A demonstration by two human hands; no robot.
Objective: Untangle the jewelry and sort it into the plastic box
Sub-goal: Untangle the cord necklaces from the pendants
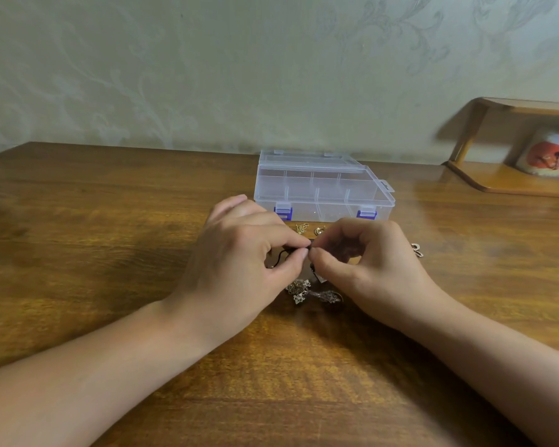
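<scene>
A clear plastic box [323, 188] with purple latches and inner dividers sits on the wooden table, its lid down. Just in front of it my left hand [246, 256] and my right hand [368, 262] meet fingertip to fingertip, both pinching a thin dark cord [283, 254] of a necklace. Below the fingers lies a silvery tangle of chains and pendants [310, 293]. A small gold piece [301, 228] and a gold ring-like piece [319, 231] lie by the box front. Another silver piece [417, 250] rests to the right of my right hand.
The wooden table [110, 237] runs back to a pale patterned wall. A low wooden shelf [510, 182] stands at the far right with a white and red container [549, 153] on it.
</scene>
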